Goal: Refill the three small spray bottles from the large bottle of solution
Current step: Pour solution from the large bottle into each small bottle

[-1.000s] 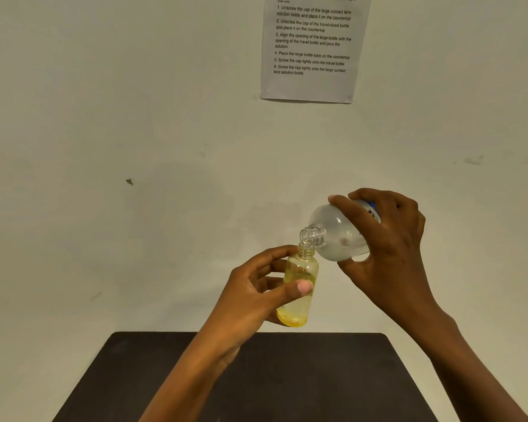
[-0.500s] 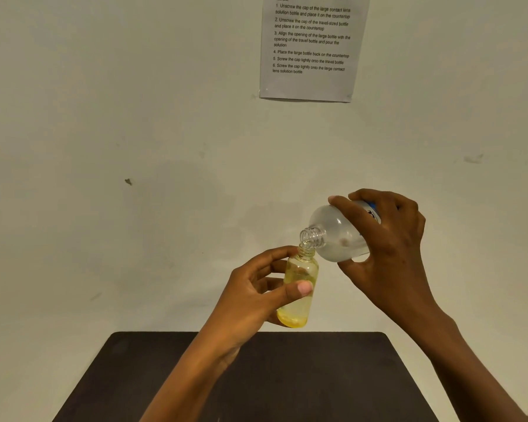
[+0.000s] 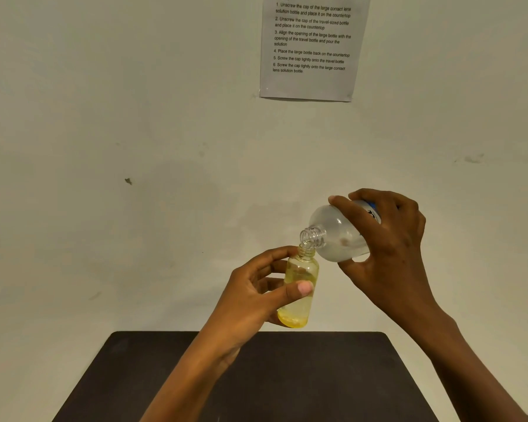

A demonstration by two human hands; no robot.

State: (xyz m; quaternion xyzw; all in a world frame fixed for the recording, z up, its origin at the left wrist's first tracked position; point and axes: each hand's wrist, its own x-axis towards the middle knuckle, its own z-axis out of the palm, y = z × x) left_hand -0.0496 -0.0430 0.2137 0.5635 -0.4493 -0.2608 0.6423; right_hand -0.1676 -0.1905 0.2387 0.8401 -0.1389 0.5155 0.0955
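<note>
dark table (image 3: 287, 391) below pale wall (image 3: 104, 86); taped sheet (image 3: 311, 83)

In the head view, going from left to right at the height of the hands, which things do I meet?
left hand → small yellow bottle → large clear bottle → right hand

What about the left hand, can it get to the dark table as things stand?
Probably yes: the dark table lies just below the left hand with nothing between, though that hand grips the small bottle.
</note>
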